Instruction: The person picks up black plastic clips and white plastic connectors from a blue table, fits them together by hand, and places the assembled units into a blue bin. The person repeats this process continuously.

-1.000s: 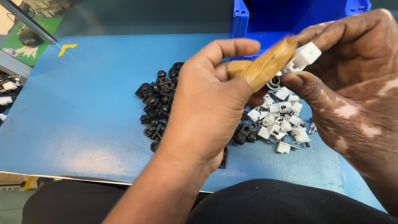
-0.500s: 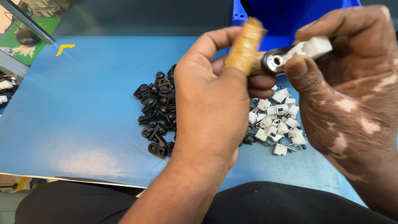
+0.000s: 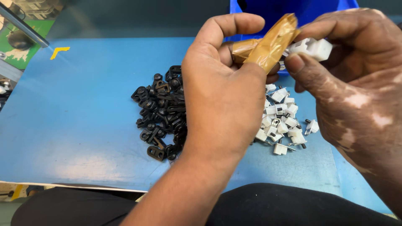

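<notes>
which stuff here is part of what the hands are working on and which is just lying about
In use:
left hand with tape-wrapped fingers
right hand pinching a white plastic part
white parts pile
black parts pile

Lying about:
blue bin
yellow corner mark
metal rod

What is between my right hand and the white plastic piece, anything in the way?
Nothing visible. The right hand already pinches the white plastic piece in its fingertips. The left hand, its fingers wrapped in brown tape, meets the piece from the other side, above the piles of white parts and black parts.
</notes>
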